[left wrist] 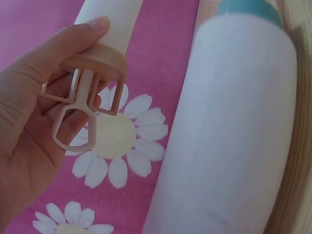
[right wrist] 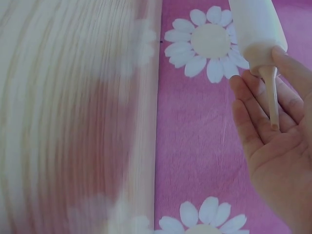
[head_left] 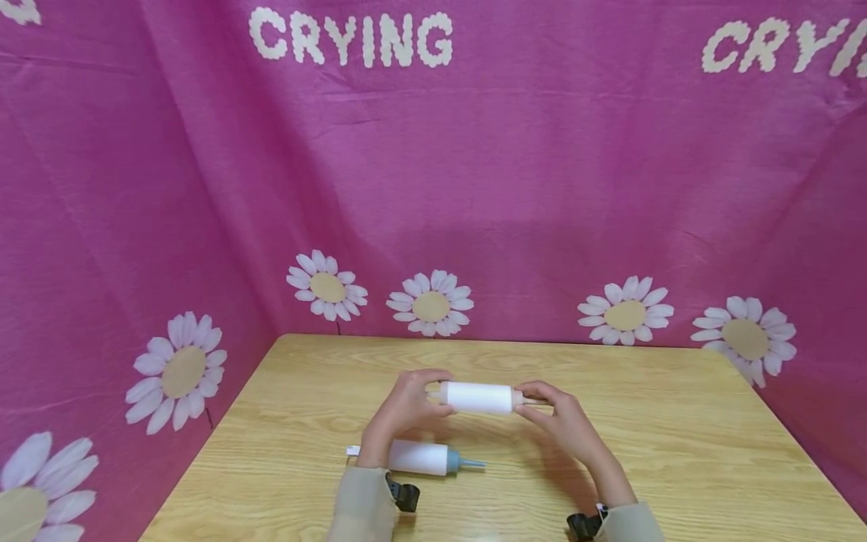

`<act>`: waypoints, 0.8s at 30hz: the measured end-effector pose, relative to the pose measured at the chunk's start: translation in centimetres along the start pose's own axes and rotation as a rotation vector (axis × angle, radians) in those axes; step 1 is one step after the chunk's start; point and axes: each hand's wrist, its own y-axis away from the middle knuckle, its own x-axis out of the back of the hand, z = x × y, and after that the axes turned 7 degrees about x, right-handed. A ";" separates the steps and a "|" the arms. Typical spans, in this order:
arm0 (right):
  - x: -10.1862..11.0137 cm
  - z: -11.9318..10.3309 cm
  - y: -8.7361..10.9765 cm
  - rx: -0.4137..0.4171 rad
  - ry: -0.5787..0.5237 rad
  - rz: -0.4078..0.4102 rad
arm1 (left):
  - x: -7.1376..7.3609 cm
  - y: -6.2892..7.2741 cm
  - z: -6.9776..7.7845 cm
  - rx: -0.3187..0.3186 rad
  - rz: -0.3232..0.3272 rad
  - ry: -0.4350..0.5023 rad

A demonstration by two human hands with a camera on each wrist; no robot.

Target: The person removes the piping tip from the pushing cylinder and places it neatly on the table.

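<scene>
Gripping a tube (head_left: 479, 397) endwise (left hand (head_left: 409, 400), right hand (head_left: 564, 423))

Plunger syringe (head_left: 479, 397), one. White cylindrical barrel; pale pinkish-beige caps at both ends. Handle end fitted with two squared side loops and a central oval pull ring (left wrist: 92, 129) on a short protruding stem; opposite end with slender tapered nozzle (right wrist: 271, 100). Held roughly level above the table (head_left: 677, 429), near-parallel to its far edge, nozzle toward the right edge.
</scene>
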 end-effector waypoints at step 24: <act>1.3 1.2 1.3 -0.097 -0.110 0.007 | -1.9 -0.5 1.1 0.003 -0.012 0.039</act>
